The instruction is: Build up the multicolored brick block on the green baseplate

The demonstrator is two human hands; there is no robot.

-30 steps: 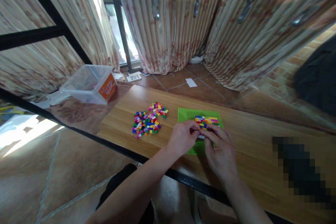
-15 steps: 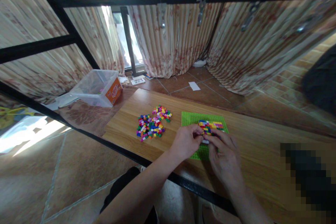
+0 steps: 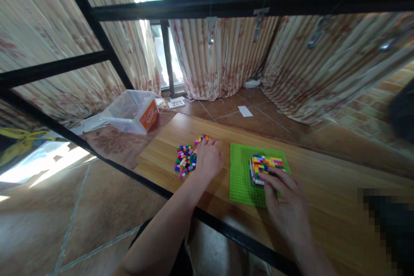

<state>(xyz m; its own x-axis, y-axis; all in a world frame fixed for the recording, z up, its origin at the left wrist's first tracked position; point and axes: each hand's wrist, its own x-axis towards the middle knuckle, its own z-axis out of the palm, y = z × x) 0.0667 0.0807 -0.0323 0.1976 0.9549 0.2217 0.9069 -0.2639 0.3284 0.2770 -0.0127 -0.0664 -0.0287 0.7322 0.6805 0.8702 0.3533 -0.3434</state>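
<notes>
My left hand (image 3: pixel 209 158) is over the right side of a pile of small toy building bricks (image 3: pixel 185 160). Its fingers bend down towards the bricks, and their tips are hidden, so any brick in them cannot be made out. On a green studded baseplate (image 3: pixel 239 181) stands a low rectangular block of multicoloured bricks (image 3: pixel 258 164), with white and mixed colours along its side. My right hand (image 3: pixel 286 196) lies at the near right part of this block. Its fingers are stretched out and apart, tips touching the bricks, and they cover the block's near right corner.
The wooden tabletop (image 3: pixel 168 138) has a black metal edge (image 3: pixel 223 228) on my side. Black frame bars (image 3: pixel 181 10) cross above it. A clear plastic bin (image 3: pixel 129 112) with an orange label stands beyond the table's left end. White paper (image 3: pixel 245 111) lies on the tiled floor.
My left hand has moved left from the brick block to the loose pile. My right hand stays at the block, which shows more fully now. The view has shifted slightly.
</notes>
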